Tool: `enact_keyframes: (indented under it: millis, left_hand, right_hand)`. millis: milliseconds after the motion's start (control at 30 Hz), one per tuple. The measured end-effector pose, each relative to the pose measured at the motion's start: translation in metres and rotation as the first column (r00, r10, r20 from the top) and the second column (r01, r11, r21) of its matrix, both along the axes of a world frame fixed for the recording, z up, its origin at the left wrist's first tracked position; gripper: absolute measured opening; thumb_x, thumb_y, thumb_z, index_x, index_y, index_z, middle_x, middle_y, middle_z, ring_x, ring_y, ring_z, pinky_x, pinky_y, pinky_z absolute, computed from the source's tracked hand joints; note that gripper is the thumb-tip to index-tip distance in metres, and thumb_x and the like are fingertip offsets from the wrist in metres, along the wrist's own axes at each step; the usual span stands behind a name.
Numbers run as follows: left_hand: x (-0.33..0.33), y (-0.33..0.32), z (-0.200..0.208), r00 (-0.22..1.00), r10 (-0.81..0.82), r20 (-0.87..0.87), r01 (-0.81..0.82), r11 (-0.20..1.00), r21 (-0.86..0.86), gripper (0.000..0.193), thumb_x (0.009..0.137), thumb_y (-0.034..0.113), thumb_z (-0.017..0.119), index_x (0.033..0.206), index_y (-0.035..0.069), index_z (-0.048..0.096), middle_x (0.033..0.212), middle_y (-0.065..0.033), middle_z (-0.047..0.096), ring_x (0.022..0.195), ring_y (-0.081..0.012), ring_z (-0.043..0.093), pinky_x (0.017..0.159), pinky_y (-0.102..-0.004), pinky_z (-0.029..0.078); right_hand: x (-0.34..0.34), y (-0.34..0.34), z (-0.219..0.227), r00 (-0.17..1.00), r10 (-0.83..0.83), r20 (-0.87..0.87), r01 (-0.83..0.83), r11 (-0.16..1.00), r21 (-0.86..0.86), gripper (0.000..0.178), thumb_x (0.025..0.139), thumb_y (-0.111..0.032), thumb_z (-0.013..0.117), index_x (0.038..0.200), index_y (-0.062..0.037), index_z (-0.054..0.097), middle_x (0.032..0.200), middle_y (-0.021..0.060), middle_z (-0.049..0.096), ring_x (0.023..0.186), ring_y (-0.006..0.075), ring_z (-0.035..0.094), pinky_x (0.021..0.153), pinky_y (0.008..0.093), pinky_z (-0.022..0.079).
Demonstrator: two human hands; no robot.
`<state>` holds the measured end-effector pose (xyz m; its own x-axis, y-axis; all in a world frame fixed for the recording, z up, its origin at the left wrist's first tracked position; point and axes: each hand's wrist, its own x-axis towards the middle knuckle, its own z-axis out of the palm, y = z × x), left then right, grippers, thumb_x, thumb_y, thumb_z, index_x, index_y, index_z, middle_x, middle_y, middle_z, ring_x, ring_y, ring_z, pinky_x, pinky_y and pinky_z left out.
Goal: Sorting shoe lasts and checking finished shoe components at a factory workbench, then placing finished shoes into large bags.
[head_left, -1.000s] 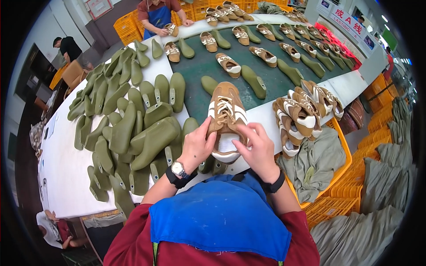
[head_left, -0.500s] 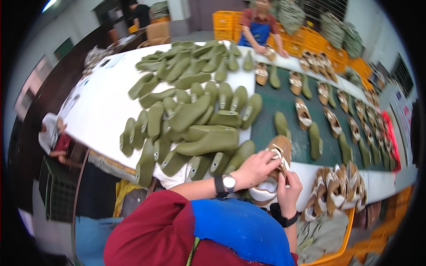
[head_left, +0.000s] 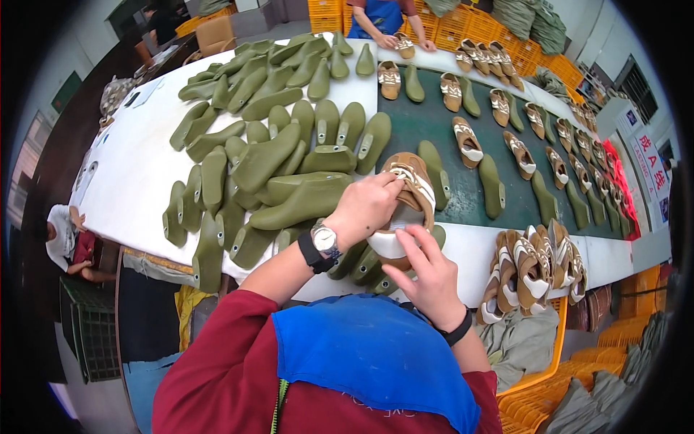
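A brown sneaker with white stripes and a white heel (head_left: pixel 413 179) is up over the near edge of the table, toe pointing away. My left hand (head_left: pixel 367 206) grips it at the tongue and laces, thumb and fingers closed there. Beside the heel, my right hand (head_left: pixel 428 278) has its fingers spread; whether a fingertip touches the collar is hard to tell. Olive-green shoe lasts (head_left: pixel 307 199) lie heaped to the left of the shoe, some partly under it. One more green last (head_left: pixel 431 170) lies just past its right side.
A dark green belt (head_left: pixel 426 134) carries rows of sneakers and lasts to the right. Several sneakers (head_left: pixel 531 271) stand bunched at the table's near right, above an orange crate (head_left: pixel 560 325) with grey cloth. Across the table, a co-worker's hands (head_left: pixel 401 42) hold another shoe.
My right hand has come off the laces, and its fingers have spread near the heel. The shoe has turned so its opening shows more. The whole view has shifted.
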<state>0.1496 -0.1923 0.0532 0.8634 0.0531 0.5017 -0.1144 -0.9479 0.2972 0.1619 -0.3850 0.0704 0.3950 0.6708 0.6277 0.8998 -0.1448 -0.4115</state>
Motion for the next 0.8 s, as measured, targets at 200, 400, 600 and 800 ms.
enact_keyframes:
  millis: [200, 400, 600, 800]
  left_hand:
    - [0.005, 0.008, 0.016, 0.98, -0.168, -0.103, 0.103, 0.884, -0.456, 0.029, 0.074, 0.003, 0.056, 0.102, 0.0, 0.063, 0.101, -0.0194, 0.062, 0.087, -0.0298, 0.063, 0.079, -0.0332, 0.05]
    - [0.002, 0.016, 0.01, 0.959, -0.284, -0.025, 0.226, 0.809, -0.543, 0.058, 0.078, 0.014, 0.064, 0.131, 0.007, 0.041, 0.131, -0.0171, 0.044, 0.122, -0.0287, 0.042, 0.099, -0.035, 0.037]
    - [-0.034, 0.025, -0.045, 0.908, -0.116, -0.402, 0.04, 0.98, -0.193, 0.052, 0.076, 0.023, 0.065, 0.121, 0.003, 0.049, 0.117, -0.0245, 0.051, 0.11, -0.0382, 0.048, 0.095, -0.0418, 0.04]
    - [-0.068, 0.0, -0.114, 0.779, -0.038, -0.626, 0.0, 0.998, -0.06, 0.061, 0.068, 0.035, 0.072, 0.119, 0.007, 0.052, 0.122, -0.0149, 0.048, 0.122, -0.038, 0.036, 0.094, -0.0476, 0.039]
  right_hand:
    - [0.008, -0.008, -0.004, 0.983, 0.006, -0.183, -0.022, 0.996, -0.082, 0.036, 0.07, -0.014, 0.072, 0.102, -0.0069, 0.057, 0.089, 0.0078, 0.053, 0.07, 0.0246, 0.06, 0.057, 0.0323, 0.05]
    - [0.058, -0.007, -0.016, 0.937, -0.12, -0.327, 0.069, 0.984, -0.162, 0.031, 0.069, -0.014, 0.069, 0.095, -0.0064, 0.055, 0.091, 0.0113, 0.054, 0.071, 0.0285, 0.059, 0.059, 0.0354, 0.049]
    - [0.171, 0.03, -0.06, 0.917, -0.192, -0.35, 0.111, 0.965, -0.238, 0.034, 0.07, -0.024, 0.072, 0.091, -0.0035, 0.055, 0.09, 0.0131, 0.057, 0.08, 0.0294, 0.059, 0.071, 0.0363, 0.047]
    - [0.262, 0.111, -0.138, 0.861, -0.339, -0.378, 0.121, 0.86, -0.496, 0.036, 0.068, -0.03, 0.073, 0.088, -0.004, 0.058, 0.093, 0.0151, 0.062, 0.09, 0.0314, 0.06, 0.078, 0.0379, 0.047]
